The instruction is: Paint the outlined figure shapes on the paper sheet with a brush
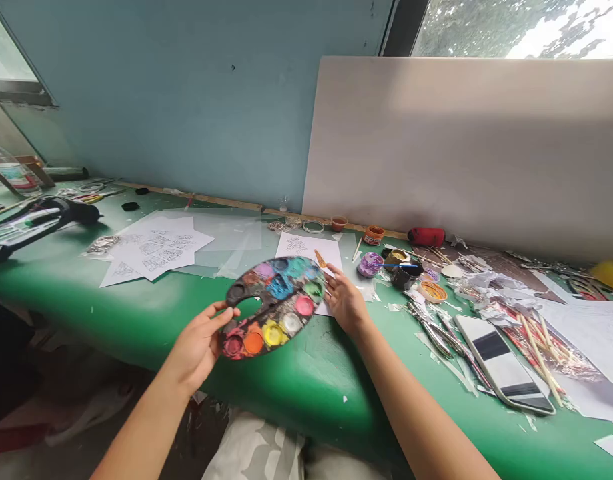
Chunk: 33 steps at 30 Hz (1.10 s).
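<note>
An oval paint palette (273, 308), its wells filled with several colours, is held tilted above the green tabletop. My left hand (202, 343) pinches its left edge, thumb on top near the thumb hole. At the opposite edge, my right hand (347, 300) grips the palette, with some fingers hidden behind it. Beneath and beyond it lies a white printed sheet (303, 245), partly covered. A small orange-brown pointed piece (320, 259) shows on that sheet, just above my right fingertips.
Right of my hands stand a purple paint jar (370, 264), a black paint pot (407, 274) and a blue-handled brush (397, 265). Pliers (431, 330) and a phone (503, 363) lie nearer. Printed sheets (159, 247) spread at left, with a water bottle (11, 170) beyond.
</note>
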{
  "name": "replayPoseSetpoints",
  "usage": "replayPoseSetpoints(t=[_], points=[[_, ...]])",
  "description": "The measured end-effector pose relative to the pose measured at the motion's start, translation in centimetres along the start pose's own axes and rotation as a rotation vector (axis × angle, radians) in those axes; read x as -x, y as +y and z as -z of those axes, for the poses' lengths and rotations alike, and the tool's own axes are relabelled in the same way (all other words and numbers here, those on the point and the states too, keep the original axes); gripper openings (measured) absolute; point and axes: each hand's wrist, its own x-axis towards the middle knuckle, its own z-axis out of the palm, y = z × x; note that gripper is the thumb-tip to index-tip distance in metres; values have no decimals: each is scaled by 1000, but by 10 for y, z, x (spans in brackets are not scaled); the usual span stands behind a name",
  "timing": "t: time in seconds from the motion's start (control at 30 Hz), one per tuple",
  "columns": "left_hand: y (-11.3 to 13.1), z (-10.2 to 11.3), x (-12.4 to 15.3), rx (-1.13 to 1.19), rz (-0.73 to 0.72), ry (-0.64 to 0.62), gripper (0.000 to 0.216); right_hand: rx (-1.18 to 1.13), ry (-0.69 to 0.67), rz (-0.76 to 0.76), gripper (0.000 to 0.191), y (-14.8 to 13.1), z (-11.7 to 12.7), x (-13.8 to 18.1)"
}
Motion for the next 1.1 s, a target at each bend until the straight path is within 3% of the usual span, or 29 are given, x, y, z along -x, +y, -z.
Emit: replayPoseSetpoints(t=[0.13, 0.23, 0.47, 0.53, 0.63, 0.73, 0.9, 1.03, 1.1], points=[[-12, -16, -10, -163, 48, -167, 24, -238, 216, 39, 45, -9, 25, 6], [-17, -27, -23, -336, 41, -244, 30, -285, 353, 36, 43, -21, 36, 14], [-17, -55, -45, -671, -118, -212, 21, -103, 455, -91, 30, -39, 44, 34], [-12, -59, -39, -924, -193, -219, 27, -72, 474, -155, 27, -46, 51, 37], [-2, -61, -25, -1409, -374, -135, 40, -34, 485, -208, 26, -58, 65, 39], [9, -62, -25, -1601, -443, -111, 34, 6, 532, -202, 27, -69, 78, 36], [24, -78, -72, -1384, -612, -181, 28, 55, 626, -159, 25, -72, 91, 24], [25, -112, -121, -764, -566, -453, 50, 139, 608, -162, 30, -68, 92, 11], [22, -131, -140, -491, -540, -484, 54, 158, 607, -138, 33, -65, 93, 2]])
